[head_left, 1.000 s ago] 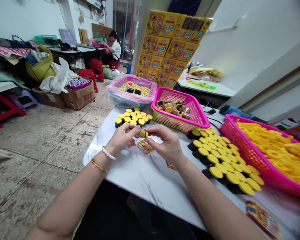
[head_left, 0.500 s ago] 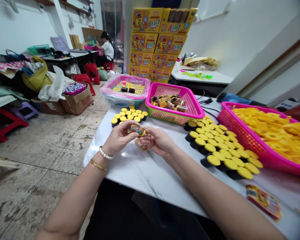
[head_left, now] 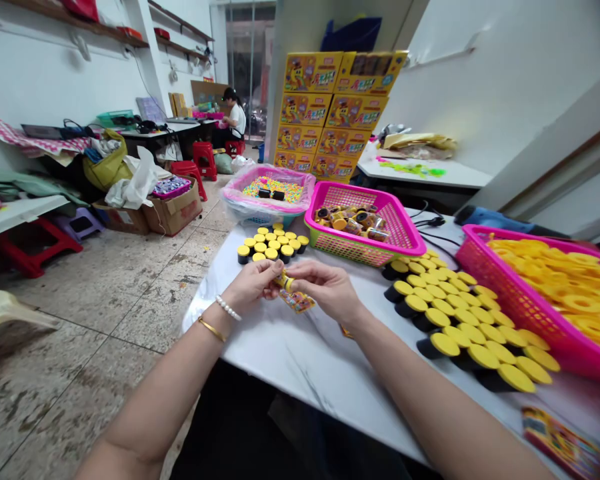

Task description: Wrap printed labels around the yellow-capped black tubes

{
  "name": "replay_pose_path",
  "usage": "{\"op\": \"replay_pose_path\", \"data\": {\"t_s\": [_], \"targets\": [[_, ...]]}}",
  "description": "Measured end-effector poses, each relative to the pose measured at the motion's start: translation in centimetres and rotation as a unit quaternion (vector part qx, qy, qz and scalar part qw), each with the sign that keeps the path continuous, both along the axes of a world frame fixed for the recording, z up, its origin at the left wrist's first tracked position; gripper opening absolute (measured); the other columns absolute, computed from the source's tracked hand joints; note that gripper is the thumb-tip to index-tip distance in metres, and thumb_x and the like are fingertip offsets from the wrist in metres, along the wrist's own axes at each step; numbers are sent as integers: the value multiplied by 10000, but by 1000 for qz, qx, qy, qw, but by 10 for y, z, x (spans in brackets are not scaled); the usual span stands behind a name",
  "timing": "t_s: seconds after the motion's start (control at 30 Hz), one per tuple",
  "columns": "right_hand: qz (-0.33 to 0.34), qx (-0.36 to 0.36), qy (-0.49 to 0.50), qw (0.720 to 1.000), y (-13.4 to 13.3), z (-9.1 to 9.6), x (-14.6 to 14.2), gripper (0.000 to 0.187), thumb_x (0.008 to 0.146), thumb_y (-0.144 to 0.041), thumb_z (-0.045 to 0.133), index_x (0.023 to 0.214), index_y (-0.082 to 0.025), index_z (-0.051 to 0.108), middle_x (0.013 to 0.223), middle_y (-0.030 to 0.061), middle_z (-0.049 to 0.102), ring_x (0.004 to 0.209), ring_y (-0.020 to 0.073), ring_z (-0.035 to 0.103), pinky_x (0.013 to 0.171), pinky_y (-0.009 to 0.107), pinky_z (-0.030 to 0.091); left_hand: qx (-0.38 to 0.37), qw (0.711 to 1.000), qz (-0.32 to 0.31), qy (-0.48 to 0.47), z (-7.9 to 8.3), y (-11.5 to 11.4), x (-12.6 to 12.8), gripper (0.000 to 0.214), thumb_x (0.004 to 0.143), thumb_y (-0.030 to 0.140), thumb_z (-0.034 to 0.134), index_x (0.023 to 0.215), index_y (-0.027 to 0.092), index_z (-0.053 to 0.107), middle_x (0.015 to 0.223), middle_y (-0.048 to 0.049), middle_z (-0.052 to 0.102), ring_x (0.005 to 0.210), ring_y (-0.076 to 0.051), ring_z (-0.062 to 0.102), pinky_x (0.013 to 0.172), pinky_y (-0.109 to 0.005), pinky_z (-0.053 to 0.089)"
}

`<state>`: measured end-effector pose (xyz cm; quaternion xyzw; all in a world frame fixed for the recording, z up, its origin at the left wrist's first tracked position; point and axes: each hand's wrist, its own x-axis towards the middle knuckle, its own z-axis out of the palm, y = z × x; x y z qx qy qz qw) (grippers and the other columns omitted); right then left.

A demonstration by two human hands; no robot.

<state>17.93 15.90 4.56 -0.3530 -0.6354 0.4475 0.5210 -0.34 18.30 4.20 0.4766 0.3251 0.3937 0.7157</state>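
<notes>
Over the white marble table (head_left: 300, 360), my left hand (head_left: 253, 283) and my right hand (head_left: 325, 288) meet, both pinched on a small yellow-capped jar (head_left: 283, 281). A colourful sticker label (head_left: 297, 301) hangs from the jar beneath my right fingers. Just beyond the hands stands a cluster of several yellow-lidded black jars (head_left: 273, 245). To the right, rows of several more yellow-lidded black jars (head_left: 460, 320) lie on their sides.
A pink basket (head_left: 367, 250) holds labelled jars; another pink basket (head_left: 530, 313) at right holds yellow rings. A lined tub (head_left: 267, 193) has coloured candy. Sticker sheets (head_left: 560, 440) lie at the near right. Yellow cartons (head_left: 337, 113) are stacked behind. A person (head_left: 235, 113) sits far back.
The jar has turned in my fingers from held up in the left hand to pinched between both hands, with the label hanging below. The camera view shifted slightly.
</notes>
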Motion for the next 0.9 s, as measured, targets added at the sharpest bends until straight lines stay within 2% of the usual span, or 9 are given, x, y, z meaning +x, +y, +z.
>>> {"op": "replay_pose_path", "data": {"t_s": [0.1,0.2,0.3,0.43,0.53,0.6,0.73,0.9], "targets": [[-47,59,-14,997,-2,-2,-2,191,646,-346,891,736,-231,766,795,26,724,780,172,685,756,336,595,-24,999,-31,-22,2,-1,-3,577,578,614,846,764,127,599,574,16,596,444,-61,519,443,-176,369],[-45,26,-16,999,-3,-2,-2,217,669,-355,877,786,-223,751,781,13,710,723,157,679,711,325,595,-43,998,-39,-13,2,1,-5,539,586,575,861,725,124,600,518,33,555,421,-51,496,418,-162,349],[-10,10,-31,999,-4,-3,-2,308,685,-364,863,944,-234,758,883,26,721,763,162,695,709,324,598,-55,998,-15,20,0,2,-4,521,683,601,790,663,129,570,465,45,503,342,-30,402,340,-161,229],[-28,45,-44,998,-4,-4,-1,219,696,-356,859,842,-228,758,827,19,702,765,158,674,712,314,591,-75,997,-22,15,3,1,-1,484,781,573,723,668,129,564,480,14,554,302,-28,373,307,-169,194],[-10,14,-33,999,-4,-4,-1,276,720,-382,841,944,-249,750,886,16,705,732,152,679,687,325,601,-86,995,-42,5,6,-1,-2,458,829,540,688,685,119,583,471,3,571,278,-31,364,289,-170,186],[-6,20,-39,999,-5,-2,0,298,723,-395,836,978,-263,756,940,25,694,755,157,683,679,326,600,-94,994,-46,6,7,-1,-3,458,851,535,666,692,111,595,445,12,555,260,-28,342,278,-169,167],[-52,62,-58,995,-8,1,-1,192,698,-392,856,765,-250,745,752,7,641,693,161,642,632,325,586,-115,990,-84,-19,5,0,-5,477,856,546,655,691,101,606,454,8,569,254,-20,340,271,-165,155],[-15,26,-52,998,-13,4,-6,264,705,-412,849,896,-258,754,830,8,649,724,155,655,634,317,598,-117,991,-68,4,4,-1,-5,526,837,601,645,642,116,590,409,26,517,243,-18,300,273,-173,139]]}}
